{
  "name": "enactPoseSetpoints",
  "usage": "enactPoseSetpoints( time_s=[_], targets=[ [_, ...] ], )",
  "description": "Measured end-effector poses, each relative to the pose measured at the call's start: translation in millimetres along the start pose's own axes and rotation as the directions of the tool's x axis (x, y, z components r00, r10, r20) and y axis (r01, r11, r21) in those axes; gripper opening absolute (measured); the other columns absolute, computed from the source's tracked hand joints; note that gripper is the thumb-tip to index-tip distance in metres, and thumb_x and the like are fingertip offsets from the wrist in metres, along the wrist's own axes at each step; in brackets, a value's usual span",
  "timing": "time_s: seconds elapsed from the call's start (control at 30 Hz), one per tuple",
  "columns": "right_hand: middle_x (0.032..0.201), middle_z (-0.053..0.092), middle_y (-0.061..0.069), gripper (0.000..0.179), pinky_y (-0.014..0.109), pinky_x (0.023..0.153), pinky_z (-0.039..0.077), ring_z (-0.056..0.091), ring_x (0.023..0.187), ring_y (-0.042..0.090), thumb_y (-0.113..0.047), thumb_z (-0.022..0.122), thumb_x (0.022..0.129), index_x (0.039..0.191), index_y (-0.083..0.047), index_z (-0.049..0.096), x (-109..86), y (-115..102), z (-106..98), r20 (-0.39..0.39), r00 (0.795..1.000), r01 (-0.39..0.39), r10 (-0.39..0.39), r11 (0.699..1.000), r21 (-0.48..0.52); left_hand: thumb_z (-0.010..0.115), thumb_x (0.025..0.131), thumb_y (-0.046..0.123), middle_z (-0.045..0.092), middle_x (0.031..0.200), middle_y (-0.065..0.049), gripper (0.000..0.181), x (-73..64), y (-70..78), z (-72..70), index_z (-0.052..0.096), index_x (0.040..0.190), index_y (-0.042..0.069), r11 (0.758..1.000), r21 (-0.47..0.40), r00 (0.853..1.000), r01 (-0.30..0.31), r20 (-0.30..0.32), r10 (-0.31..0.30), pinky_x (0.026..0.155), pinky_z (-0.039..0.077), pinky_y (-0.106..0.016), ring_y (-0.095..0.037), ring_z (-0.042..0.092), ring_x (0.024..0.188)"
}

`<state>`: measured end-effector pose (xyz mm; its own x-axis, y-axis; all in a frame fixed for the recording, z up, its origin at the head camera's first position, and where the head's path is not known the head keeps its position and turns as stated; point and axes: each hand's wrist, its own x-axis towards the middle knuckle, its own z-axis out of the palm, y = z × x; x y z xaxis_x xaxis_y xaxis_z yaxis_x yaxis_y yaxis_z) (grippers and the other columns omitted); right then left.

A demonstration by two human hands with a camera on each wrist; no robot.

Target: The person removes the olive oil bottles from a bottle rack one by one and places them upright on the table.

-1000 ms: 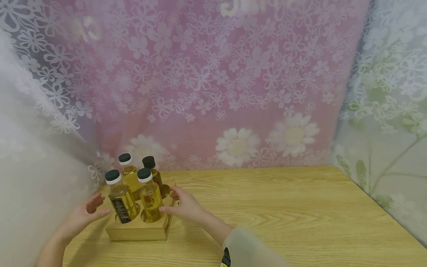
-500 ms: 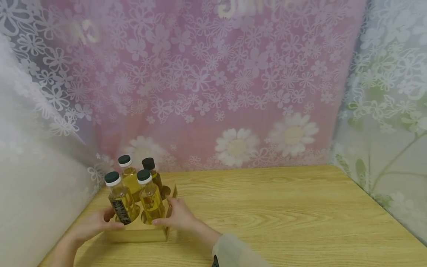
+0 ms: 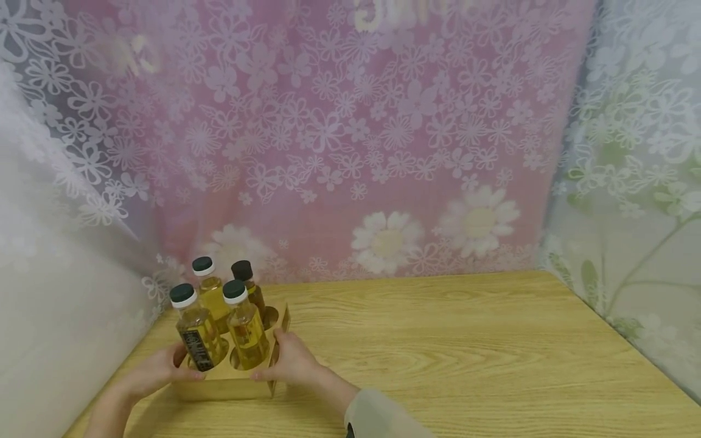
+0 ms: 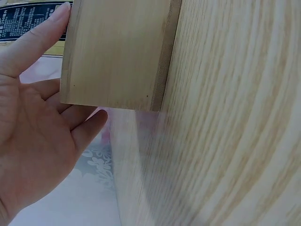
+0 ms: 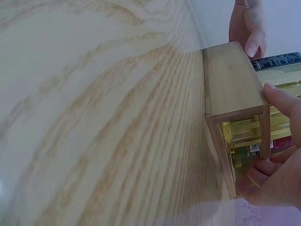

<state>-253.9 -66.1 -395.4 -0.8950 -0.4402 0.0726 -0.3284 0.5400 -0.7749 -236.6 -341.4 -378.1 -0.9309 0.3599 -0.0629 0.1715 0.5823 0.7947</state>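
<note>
A wooden bottle rack stands on the table at the left in the head view. Several bottles of yellow liquid sit upright in its round holes, among them a front-left bottle with a dark label and a front-right bottle. My left hand holds the rack's left end, thumb on the top front edge and fingers beside the end in the left wrist view. My right hand grips the right end. In the right wrist view, its thumb lies on top and its fingers curl into the open side.
At the rack's back right, one round hole holds no bottle. The wood-grain table stretches to the right. A pink flowered curtain hangs behind it, and a pale sheet closes the left side near my left hand.
My left hand has moved right onto the rack's left end, and my right hand has shifted slightly left and down onto its right end. The rack has barely moved.
</note>
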Motion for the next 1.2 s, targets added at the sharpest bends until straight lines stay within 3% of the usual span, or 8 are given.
enactPoseSetpoints(
  time_s=[0.33,0.57,0.73,0.93,1.2],
  targets=[
    [0.131,0.048,0.016,0.090,0.038,0.094,0.042,0.046,0.120,0.030,-0.034,0.084,0.067,0.138,0.000,0.040,-1.2,-4.7,-0.6,-0.006,1.000,-0.019,0.019,0.999,-0.038,0.070,0.082,0.016,0.035,0.133,-0.039,0.071,-2.0,1.2,3.7,0.033,0.130,-0.020,0.999,0.020,0.999,-0.031,-0.025,0.032,0.096,0.027,-0.064,-0.057,0.025,0.124],
    [0.123,0.053,0.017,0.086,0.039,0.092,0.044,0.050,0.114,0.031,-0.026,0.086,0.063,0.133,0.002,0.045,-4.1,-4.7,-6.8,-0.001,1.000,-0.004,0.004,1.000,0.006,0.073,0.078,0.020,0.039,0.132,-0.037,0.073,0.1,3.5,10.2,0.038,0.129,-0.018,0.999,0.044,0.998,0.012,-0.056,-0.010,0.098,0.025,-0.063,-0.055,0.028,0.124],
    [0.120,0.052,0.019,0.089,0.040,0.092,0.044,0.051,0.111,0.031,-0.028,0.087,0.061,0.133,0.003,0.045,-6.6,0.8,-14.4,-0.012,1.000,0.013,-0.014,0.999,-0.039,0.074,0.077,0.022,0.044,0.130,-0.033,0.069,2.8,12.0,16.0,0.043,0.127,-0.014,0.998,0.062,0.998,0.002,-0.066,0.002,0.097,0.027,-0.063,-0.054,0.030,0.124],
    [0.124,0.050,0.021,0.089,0.044,0.095,0.041,0.049,0.115,0.034,-0.026,0.086,0.062,0.134,0.005,0.043,-12.8,9.2,-25.5,-0.011,1.000,0.010,-0.010,0.999,-0.040,0.076,0.076,0.024,0.044,0.131,-0.032,0.073,10.6,20.9,24.9,0.042,0.129,-0.014,0.997,0.065,0.997,0.030,-0.071,-0.025,0.097,0.030,-0.061,-0.052,0.032,0.124],
    [0.132,0.045,0.022,0.091,0.046,0.097,0.039,0.044,0.120,0.036,-0.027,0.084,0.065,0.137,0.006,0.039,-20.9,23.3,-42.7,0.018,1.000,-0.009,0.010,1.000,-0.029,0.079,0.073,0.022,0.053,0.124,-0.027,0.068,21.5,35.5,39.7,0.049,0.123,-0.012,0.997,0.076,0.998,0.003,-0.069,0.002,0.095,0.035,-0.058,-0.048,0.041,0.120]
  ],
)
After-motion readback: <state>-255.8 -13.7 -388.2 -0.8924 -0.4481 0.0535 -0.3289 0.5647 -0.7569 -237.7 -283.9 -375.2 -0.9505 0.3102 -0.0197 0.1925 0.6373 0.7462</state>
